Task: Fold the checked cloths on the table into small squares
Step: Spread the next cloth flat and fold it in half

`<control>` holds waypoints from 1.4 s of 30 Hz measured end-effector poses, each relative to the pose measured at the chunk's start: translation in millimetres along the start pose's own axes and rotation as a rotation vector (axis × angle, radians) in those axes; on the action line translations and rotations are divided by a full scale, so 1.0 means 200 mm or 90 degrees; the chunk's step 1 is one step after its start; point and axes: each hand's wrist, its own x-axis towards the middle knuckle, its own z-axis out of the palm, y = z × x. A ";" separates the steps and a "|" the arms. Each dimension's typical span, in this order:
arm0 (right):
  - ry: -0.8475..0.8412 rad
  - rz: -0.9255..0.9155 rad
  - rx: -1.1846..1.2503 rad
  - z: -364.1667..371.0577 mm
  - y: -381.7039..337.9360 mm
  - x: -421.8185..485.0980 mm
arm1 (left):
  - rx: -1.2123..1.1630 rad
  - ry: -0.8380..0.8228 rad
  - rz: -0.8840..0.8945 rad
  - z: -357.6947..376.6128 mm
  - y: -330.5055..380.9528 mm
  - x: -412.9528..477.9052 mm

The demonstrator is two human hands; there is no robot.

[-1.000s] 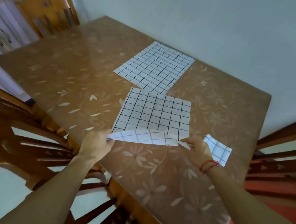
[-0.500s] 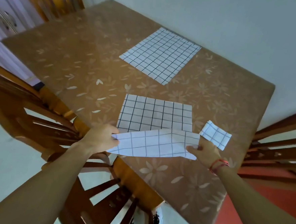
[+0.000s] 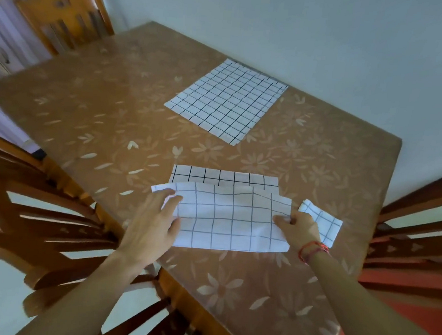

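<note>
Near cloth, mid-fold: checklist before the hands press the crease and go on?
1. Left hand on the near cloth: ok, fingers spread over its left end.
2. Right hand gripping the right end: ok, fingers pinch the edge.
3. Folded flap reaches the far edge: not ok, a strip of the lower layer shows beyond it.
4. Flap flat: not ok, its far edge ripples.
5. Small folded cloth out of the way: cannot tell, it lies right beside the right hand and may touch the near cloth.
6. Far cloth apart: ok, flat and unfolded further up the table.
</note>
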 end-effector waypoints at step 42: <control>-0.122 -0.460 -0.496 0.69 -0.01 -0.43 | 0.008 -0.224 0.005 0.53 0.14 -0.31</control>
